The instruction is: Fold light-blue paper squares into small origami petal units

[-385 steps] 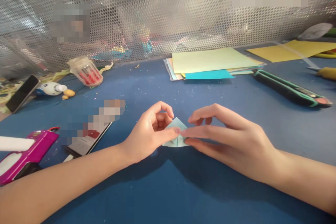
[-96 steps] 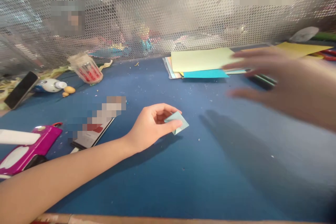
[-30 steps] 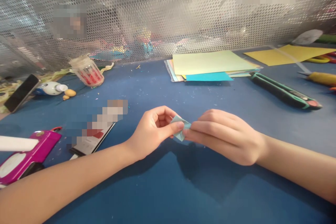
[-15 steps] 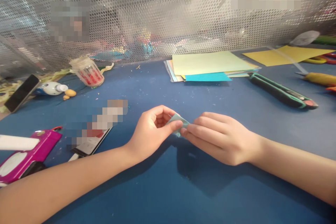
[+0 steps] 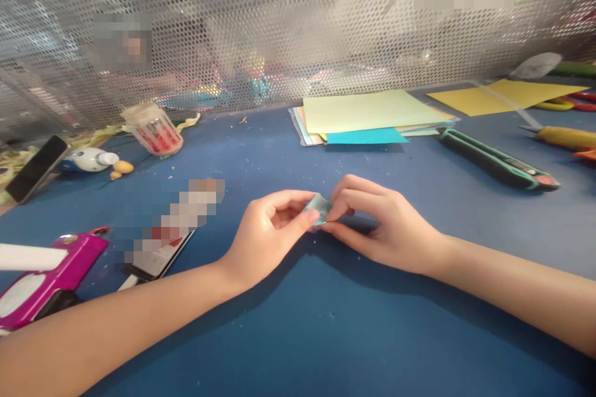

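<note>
A small folded piece of light blue paper [image 5: 318, 205] is held just above the blue table [image 5: 279, 335], near the middle of the view. My left hand [image 5: 272, 236] pinches its left side, the thumb on the near face and the fingers behind. From the right, my right hand [image 5: 384, 217] grips the paper's right edge between thumb and fingertips, with its other fingers curled. The fingers cover part of the paper, so its full folded shape is hidden.
Beyond the hands lies a stack of coloured paper [image 5: 363, 111] against a perforated metal screen [image 5: 279, 25]. A utility knife [image 5: 498, 158] and yellow sheet [image 5: 503, 98] are to the right. Leftward are a phone [image 5: 158, 254], magenta tool [image 5: 60, 273], jar [image 5: 153, 130] and white bottle [image 5: 88, 159].
My right hand has shifted its grip on the paper, its fingers now more bent and raised. The paper looks smaller and turned. My left hand keeps its pinch.
</note>
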Demonstrator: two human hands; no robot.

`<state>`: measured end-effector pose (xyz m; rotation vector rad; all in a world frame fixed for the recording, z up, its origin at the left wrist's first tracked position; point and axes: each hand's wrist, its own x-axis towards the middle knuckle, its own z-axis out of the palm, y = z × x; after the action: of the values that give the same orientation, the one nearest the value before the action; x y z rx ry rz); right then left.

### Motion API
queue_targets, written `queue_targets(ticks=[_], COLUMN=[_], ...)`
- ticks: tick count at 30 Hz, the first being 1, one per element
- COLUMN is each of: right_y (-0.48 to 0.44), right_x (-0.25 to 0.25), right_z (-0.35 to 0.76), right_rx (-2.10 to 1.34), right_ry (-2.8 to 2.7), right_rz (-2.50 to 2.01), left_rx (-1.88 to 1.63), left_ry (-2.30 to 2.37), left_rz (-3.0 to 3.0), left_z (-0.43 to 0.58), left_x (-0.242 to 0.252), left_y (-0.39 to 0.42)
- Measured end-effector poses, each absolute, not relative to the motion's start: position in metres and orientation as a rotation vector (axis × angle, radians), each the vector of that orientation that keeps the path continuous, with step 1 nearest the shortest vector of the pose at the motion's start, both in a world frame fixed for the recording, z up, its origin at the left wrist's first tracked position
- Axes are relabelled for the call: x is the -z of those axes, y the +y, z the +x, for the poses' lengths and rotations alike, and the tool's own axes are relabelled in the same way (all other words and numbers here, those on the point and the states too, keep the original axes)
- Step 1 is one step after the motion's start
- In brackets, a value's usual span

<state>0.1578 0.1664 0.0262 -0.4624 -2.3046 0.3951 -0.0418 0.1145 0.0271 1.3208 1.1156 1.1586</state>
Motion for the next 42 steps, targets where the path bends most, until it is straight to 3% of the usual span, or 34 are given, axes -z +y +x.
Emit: queue_targets(ticks=[6, 23, 42], right_y=[0.167, 0.158, 0.155], right_x=[-0.030, -0.029, -0.026], right_z=[0.158, 0.154, 0.149], right_rx=[-0.433, -1.087, -1.175], right_ry=[-2.252, -1.993, -1.912], right_rz=[-0.508, -0.766, -0.751], left_rx=[-1.229, -1.218, -1.145], left_ry=[1.162, 1.123, 1.278], left_rz=[1.301, 1.203, 1.318], left_z=[-0.042, -0.043, -0.039], left_x=[-0.028, -0.028, -0.029], left_y=[0.113, 0.114, 0.116])
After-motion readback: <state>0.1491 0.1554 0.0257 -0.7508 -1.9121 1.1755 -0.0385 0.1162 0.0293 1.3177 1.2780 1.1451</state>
